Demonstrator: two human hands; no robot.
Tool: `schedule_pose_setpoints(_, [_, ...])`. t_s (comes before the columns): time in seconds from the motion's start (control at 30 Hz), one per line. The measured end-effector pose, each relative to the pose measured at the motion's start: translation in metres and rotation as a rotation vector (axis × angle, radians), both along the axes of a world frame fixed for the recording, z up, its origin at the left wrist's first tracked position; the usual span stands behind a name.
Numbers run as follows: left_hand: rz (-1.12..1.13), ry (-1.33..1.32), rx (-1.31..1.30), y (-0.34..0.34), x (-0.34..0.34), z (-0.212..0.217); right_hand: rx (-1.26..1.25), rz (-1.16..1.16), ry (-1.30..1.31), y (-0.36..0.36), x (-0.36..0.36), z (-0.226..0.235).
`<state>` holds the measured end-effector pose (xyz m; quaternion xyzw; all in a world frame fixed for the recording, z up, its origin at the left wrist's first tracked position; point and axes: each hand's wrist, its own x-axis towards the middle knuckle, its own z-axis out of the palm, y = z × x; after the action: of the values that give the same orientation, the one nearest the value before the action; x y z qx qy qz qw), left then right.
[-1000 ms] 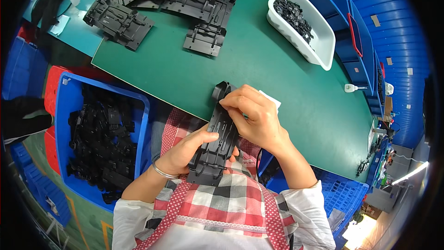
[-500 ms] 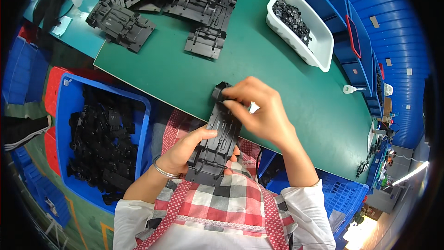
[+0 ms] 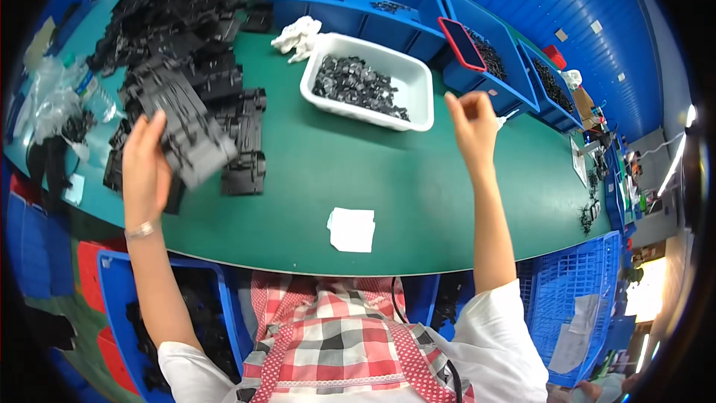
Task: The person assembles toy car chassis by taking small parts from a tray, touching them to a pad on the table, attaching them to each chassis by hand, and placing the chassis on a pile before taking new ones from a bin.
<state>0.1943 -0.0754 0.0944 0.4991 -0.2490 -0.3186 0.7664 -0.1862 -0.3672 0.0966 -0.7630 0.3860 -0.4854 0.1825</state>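
Note:
On the left, above a pile of black plastic parts, my left hand grips a black plastic chassis-like panel by its near edge. The panel is tilted and slightly blurred. My right hand is raised over the right side of the table, thumb and fingertips curled together. Whatever may be between those fingertips is too small to make out. A white tray holding small black pieces stands between my hands. Nearer me lies a white paper piece.
Blue bins line the table's far edge. A red-framed phone leans on one. Crumpled white cloth lies beside the tray. Below the green table are a blue crate of black parts and a blue basket.
My view has tilted up. My left hand has carried the panel from my lap to the pile on the left. My right hand has left the panel and moved right.

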Motion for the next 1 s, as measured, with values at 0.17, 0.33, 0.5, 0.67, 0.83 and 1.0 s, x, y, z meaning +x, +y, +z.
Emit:
schedule_pose_setpoints(0.17, [0.276, -0.498, 0.562, -0.05, 0.064, 0.011, -0.483, -0.343, 0.394, -0.152, -0.015, 0.015])
schedule_pose_setpoints(0.33, [0.536, -0.77, 0.635, -0.019, 0.043, -0.004, 0.05, -0.41, 0.778, -0.233, -0.012, 0.018])
schedule_pose_setpoints(0.5, [0.68, -0.822, 0.548, 0.071, 0.014, -0.011, -0.032, -0.144, 0.699, -0.257, 0.018, 0.011])
schedule_pose_setpoints(0.67, [0.995, -0.634, 0.748, 0.195, 0.024, -0.07, 0.263, -0.005, 0.632, -0.293, -0.016, 0.029])
schedule_pose_setpoints(0.83, [1.093, -0.593, 1.17, 0.319, -0.022, -0.19, 0.248, -0.183, 0.637, -0.339, -0.01, 0.0])
schedule_pose_setpoints(1.0, [0.81, -0.399, 1.266, 0.33, -0.042, -0.297, 0.325, -0.168, 0.519, -0.337, -0.044, 0.012])
